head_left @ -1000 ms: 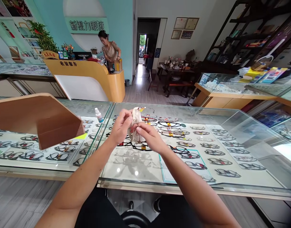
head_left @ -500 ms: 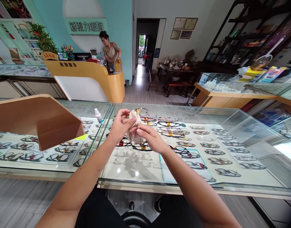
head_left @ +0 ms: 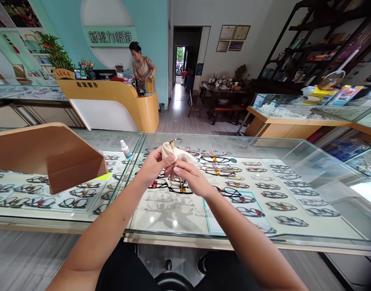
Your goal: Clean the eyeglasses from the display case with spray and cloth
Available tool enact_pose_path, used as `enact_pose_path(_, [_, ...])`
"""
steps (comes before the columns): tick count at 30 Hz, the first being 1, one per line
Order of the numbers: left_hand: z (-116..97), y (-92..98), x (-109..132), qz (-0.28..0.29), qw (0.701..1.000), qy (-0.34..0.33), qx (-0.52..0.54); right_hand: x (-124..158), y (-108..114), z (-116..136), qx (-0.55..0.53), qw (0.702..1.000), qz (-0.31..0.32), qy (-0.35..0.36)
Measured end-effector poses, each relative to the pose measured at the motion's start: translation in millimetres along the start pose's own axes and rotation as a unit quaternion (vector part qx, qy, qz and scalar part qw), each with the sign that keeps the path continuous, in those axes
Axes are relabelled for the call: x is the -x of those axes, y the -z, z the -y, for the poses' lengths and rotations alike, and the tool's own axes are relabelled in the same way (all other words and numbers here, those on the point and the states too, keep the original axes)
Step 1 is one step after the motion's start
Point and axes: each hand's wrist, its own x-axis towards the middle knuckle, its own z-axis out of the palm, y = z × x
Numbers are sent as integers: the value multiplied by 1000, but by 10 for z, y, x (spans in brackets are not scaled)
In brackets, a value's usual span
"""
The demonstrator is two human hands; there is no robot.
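Observation:
Both my hands meet above the glass display counter. My left hand pinches a cream cleaning cloth wrapped over a pair of thin-framed glasses. My right hand is closed on the glasses from the right, its fingers pressed against the cloth. A wire temple of the glasses sticks up past the cloth. Rows of spectacle frames lie inside the case beneath the hands.
A small white spray bottle stands on the glass left of my hands. A tan wooden stand sits further left. A person stands behind the yellow reception desk. More counters and dark shelves fill the right side.
The cloth has shifted from hanging down between my fingers to bunched over the top of the glasses. My hands stay together in the same place.

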Motion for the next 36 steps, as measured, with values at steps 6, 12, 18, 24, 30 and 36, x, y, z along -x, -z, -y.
enact_pose_path(6, [-10,-12,18,13,1000,9,15,-10,-1,-7,-65,997,-1,-29])
enact_pose_path(12, [-58,-25,37,14,1000,4,5,-5,6,-26,-69,997,-4,-40])
enact_pose_path(18, [-42,-8,46,-17,997,-31,-73,-18,17,-33,-47,998,-31,-30])
enact_pose_path(24, [-26,-99,120,-57,967,-87,-233,-34,-45,-101,-14,995,-80,-59])
enact_pose_path(30, [-11,-196,172,-33,951,-103,-290,-6,-162,-104,-25,988,-131,-76])
enact_pose_path(36, [-46,-147,165,-21,931,-143,-334,8,-175,-28,-5,987,-150,-56])
